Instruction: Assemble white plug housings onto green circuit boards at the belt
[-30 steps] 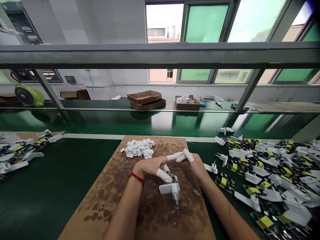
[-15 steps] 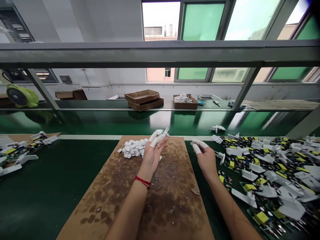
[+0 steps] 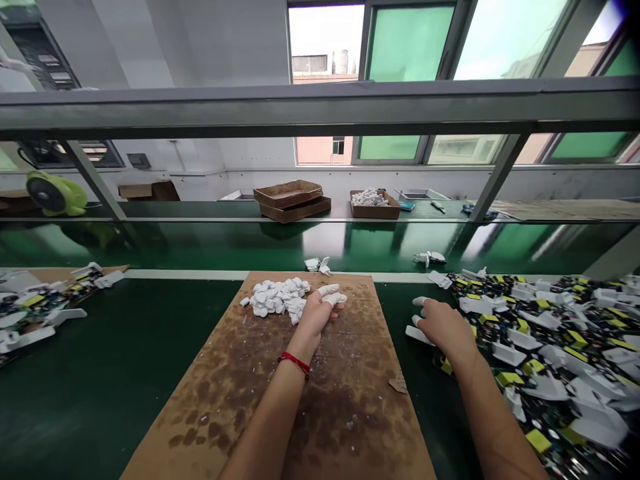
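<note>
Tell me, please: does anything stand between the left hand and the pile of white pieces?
Nothing visible does: the left hand lies directly against the right edge of the white pieces.

- Left on the far green shelf, you have a yellow-green desk fan.
- Mid-shelf sit two stacked cardboard trays.
- Right of them, you'll see a cardboard tray heaped with white pieces.
- Just behind it lies a shallow metal tray.
- A grey steel crossbar spans your view.
</note>
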Motion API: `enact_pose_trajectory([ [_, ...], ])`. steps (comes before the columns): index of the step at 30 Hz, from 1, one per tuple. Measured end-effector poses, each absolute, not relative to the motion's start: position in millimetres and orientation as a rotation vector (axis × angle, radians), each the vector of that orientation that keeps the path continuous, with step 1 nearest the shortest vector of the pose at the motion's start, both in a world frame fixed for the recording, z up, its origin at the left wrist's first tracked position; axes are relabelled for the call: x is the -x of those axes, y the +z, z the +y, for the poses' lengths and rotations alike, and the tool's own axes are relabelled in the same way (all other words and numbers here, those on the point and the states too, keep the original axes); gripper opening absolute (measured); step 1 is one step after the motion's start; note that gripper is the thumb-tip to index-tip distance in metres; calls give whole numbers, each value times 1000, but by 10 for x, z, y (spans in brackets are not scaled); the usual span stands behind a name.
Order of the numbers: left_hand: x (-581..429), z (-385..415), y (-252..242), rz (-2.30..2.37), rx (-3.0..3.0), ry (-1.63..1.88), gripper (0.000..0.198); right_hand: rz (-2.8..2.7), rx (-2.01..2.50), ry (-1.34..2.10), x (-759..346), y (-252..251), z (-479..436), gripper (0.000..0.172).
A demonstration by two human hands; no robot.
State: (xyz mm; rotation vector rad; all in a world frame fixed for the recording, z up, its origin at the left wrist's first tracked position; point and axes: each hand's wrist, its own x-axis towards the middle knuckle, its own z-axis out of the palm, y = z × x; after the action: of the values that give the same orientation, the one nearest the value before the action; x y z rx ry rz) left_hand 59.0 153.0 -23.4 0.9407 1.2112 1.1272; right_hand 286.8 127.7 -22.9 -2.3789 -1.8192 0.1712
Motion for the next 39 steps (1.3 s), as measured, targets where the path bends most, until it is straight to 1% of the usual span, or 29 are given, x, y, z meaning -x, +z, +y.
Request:
enact_pose_trajectory([
  [5,-609,1504,-223,1228,-1011,1054,30,-1864,2272,162,-2863,-351,1337,50],
  [9,-624,1494,-232,1209,-1083,997,30,-1820,2096,121,-2847,-392,1366,48],
  [11,-628,1498,-247,1195,-1120,966,30,-1717,1937,218,-2845,-388,1385,46],
  [14,-622,1501,-277,1174,-1180,915,34,-1442,1621,473,-2796,-345,1396,39],
  [16,-607,1487,-289,1140,-1228,865,43,-1286,1378,657,-2720,-306,1383,32],
  [20,-579,1417,-266,982,-1342,755,79,-1076,960,940,-2510,-258,1325,17],
  [22,-578,1384,-239,865,-1472,720,86,-995,841,1043,-2409,-254,1300,14],
  [24,-585,1366,-219,764,-1587,712,81,-935,756,1132,-2325,-256,1283,13],
  [26,-597,1363,-212,737,-1595,725,72,-875,705,1191,-2266,-262,1274,15],
  [29,-609,1368,-214,803,-1338,786,57,-790,672,1222,-2227,-285,1277,26],
  [31,-598,1380,-211,826,-1099,896,55,-793,708,1203,-2222,-318,1289,34],
  [35,-462,1454,-158,803,-873,1172,56,-1024,1009,1100,-2185,-432,1311,43],
  [37,-339,1506,-111,794,-802,1308,51,-1224,1164,1032,-2132,-495,1297,42],
  [39,-214,1547,-62,785,-740,1423,50,-1491,1265,897,-2057,-543,1259,38],
])
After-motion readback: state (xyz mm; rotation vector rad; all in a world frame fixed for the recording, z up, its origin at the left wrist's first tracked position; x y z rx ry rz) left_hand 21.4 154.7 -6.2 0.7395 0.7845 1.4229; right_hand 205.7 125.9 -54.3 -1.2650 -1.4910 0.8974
